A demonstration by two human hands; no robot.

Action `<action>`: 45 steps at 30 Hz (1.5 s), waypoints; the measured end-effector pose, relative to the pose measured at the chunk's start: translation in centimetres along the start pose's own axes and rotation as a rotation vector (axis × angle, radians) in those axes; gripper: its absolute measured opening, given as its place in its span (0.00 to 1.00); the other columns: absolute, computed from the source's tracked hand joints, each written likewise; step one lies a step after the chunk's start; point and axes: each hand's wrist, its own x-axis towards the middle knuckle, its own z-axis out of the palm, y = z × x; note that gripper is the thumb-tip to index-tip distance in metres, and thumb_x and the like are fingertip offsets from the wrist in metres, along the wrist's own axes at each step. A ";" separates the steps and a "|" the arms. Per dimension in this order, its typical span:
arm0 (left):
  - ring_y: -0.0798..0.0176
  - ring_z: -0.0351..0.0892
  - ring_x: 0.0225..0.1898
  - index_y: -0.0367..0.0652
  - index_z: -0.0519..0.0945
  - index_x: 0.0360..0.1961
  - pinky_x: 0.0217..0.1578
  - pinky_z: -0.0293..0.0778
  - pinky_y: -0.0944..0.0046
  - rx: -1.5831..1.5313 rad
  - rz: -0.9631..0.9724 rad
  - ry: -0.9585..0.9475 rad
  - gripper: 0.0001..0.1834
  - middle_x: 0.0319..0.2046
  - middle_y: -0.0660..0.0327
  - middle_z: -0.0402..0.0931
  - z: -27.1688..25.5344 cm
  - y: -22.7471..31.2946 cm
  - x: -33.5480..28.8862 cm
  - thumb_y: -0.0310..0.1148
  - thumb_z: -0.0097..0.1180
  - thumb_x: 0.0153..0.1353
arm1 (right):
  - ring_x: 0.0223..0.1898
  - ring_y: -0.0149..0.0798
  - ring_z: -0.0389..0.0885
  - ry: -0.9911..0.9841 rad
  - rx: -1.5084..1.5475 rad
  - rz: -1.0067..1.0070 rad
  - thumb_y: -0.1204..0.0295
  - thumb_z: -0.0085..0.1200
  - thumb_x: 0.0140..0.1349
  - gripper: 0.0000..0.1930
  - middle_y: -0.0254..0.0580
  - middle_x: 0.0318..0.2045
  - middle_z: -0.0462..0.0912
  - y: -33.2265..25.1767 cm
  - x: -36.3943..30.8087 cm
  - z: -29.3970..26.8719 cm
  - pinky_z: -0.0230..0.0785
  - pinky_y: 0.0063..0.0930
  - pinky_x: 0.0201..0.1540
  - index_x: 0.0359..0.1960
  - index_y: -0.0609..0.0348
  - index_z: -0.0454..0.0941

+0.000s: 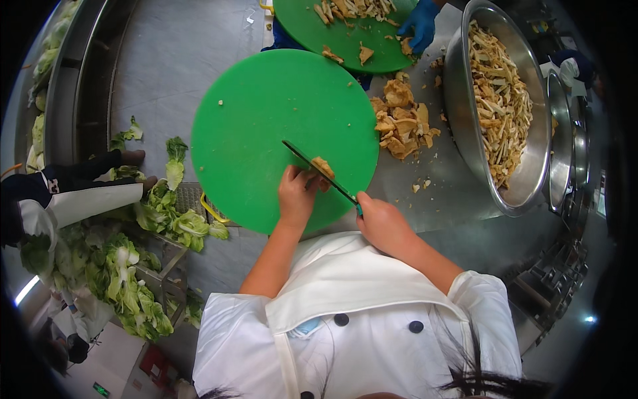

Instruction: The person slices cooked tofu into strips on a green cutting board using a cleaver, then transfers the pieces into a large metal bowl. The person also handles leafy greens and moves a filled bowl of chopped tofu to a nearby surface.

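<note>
Nearest, person's white apron point(359, 256) is sitting just below the green round cutting board point(266, 113). R hand point(384, 223) is gripping the knife point(302, 155) by its handle; L hand point(297, 193) is curling its fingers in at the blade, apparently pinching a tan pc (fried tofu, prob.) point(322, 166) that is lying on the board, R of centre, blade crossing over it. Only crumbs are dotting the rest of that board.

Just beyond its R edge, a pile of uncut pcs point(402, 126) is resting on the steel desk point(425, 193) — approx. a small heap left. Farther R, a big steel bowl point(458, 113) is holding lots of cut strips point(498, 106) — so most is looking done, w/ this pc + heap remaining.

Farthest, a co-worker's blue-gloved hand point(421, 26) is touching a 2nd green board point(306, 26), w/ more strips point(352, 8) lying there; can't tell its grip.
</note>
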 end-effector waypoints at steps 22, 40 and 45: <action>0.58 0.73 0.24 0.40 0.80 0.28 0.22 0.70 0.62 -0.055 0.066 0.051 0.09 0.24 0.59 0.72 -0.5 -0.6 -0.4 0.19 0.63 0.43 | 0.31 0.60 0.76 0.017 0.131 0.075 0.77 0.48 0.53 0.10 0.60 0.25 0.75 0.6 2.0 1.6 0.67 0.50 0.34 0.38 0.65 0.66; 0.57 0.78 0.27 0.36 0.79 0.24 0.25 0.76 0.66 -0.031 -0.038 0.003 0.06 0.27 0.56 0.76 -0.5 0.2 -2.3 0.16 0.61 0.44 | 0.29 0.60 0.76 0.008 0.058 -0.021 0.78 0.48 0.52 0.12 0.59 0.23 0.75 0.5 1.3 2.3 0.66 0.51 0.32 0.39 0.66 0.66; 0.58 0.77 0.25 0.37 0.79 0.26 0.25 0.74 0.66 -0.106 -0.063 -0.041 0.06 0.26 0.56 0.75 -0.2 1.6 -1.1 0.17 0.59 0.46 | 0.29 0.58 0.76 0.187 0.084 -0.089 0.77 0.51 0.50 0.14 0.56 0.23 0.76 2.4 1.4 1.6 0.67 0.50 0.30 0.39 0.62 0.67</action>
